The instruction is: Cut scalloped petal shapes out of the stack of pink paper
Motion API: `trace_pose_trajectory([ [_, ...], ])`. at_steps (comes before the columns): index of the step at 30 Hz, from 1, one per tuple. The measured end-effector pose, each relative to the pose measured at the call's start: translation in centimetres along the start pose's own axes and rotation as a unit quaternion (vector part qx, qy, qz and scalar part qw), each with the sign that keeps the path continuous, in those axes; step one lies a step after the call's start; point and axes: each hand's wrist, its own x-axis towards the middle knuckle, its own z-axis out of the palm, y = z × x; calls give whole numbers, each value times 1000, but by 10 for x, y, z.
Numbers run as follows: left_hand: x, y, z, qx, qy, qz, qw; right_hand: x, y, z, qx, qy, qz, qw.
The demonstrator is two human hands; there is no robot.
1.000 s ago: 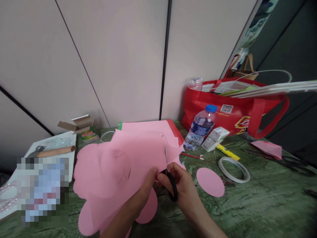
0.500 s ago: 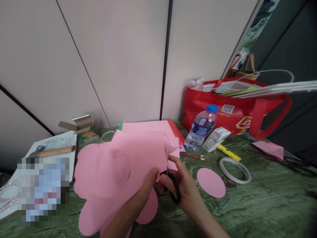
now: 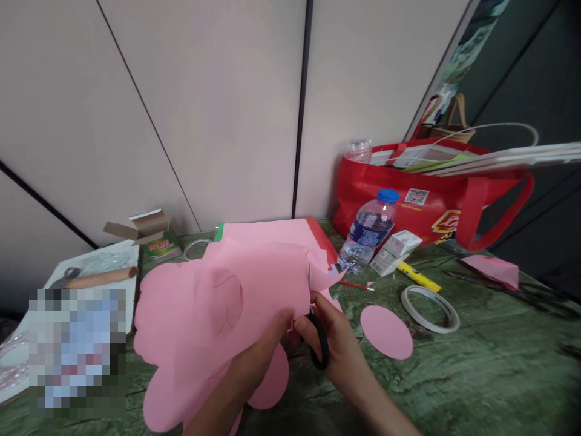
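Observation:
My left hand (image 3: 263,345) grips the lower edge of a sheet of pink paper (image 3: 267,284), thumb on top and the other fingers hidden beneath. In my right hand (image 3: 333,327) are scissors with black handles (image 3: 320,345). Their blades stand nearly upright at the sheet's right edge, where a narrow strip of paper curls off to the right. Curved outlines are faintly drawn on the sheet. Under and left of it lie pink scalloped cut-outs (image 3: 158,315). A pink paper oval (image 3: 387,332) rests on the green table to the right of my right hand.
A roll of white tape (image 3: 408,312), a yellow glue stick (image 3: 420,277), a small carton (image 3: 396,253) and a water bottle (image 3: 368,233) stand or lie at right. Behind them is a red bag (image 3: 399,194). An opened small box (image 3: 158,242) and a wooden-handled tool (image 3: 102,278) are at left.
The cut strip at the sheet's right edge has grown longer and now sticks out further right. The scissors have shifted slightly rightward; my left hand has barely moved.

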Motion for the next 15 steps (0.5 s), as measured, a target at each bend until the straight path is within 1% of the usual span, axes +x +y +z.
trace_pose_trajectory([
  [1,0,2,0,-1,-6,2,1000,0,1,0,1,-2,5,1000],
  [4,-2,8,-1,23,-50,-6,998,-1,1,1,-5,3,11,1000],
  [6,-3,11,-1,38,-60,-19,997,0,-1,2,-8,10,9,1000],
  [7,-3,12,-2,40,-54,-26,997,0,-2,2,-8,12,4,1000],
  [11,0,2,-2,20,21,-38,999,2,-8,-1,9,-2,-7,1000],
  [12,1,-1,-3,13,24,-35,999,2,-9,-2,15,-9,-6,1000],
  [15,5,-10,-6,11,-3,-22,1000,2,-9,-4,30,-18,-1,999],
])
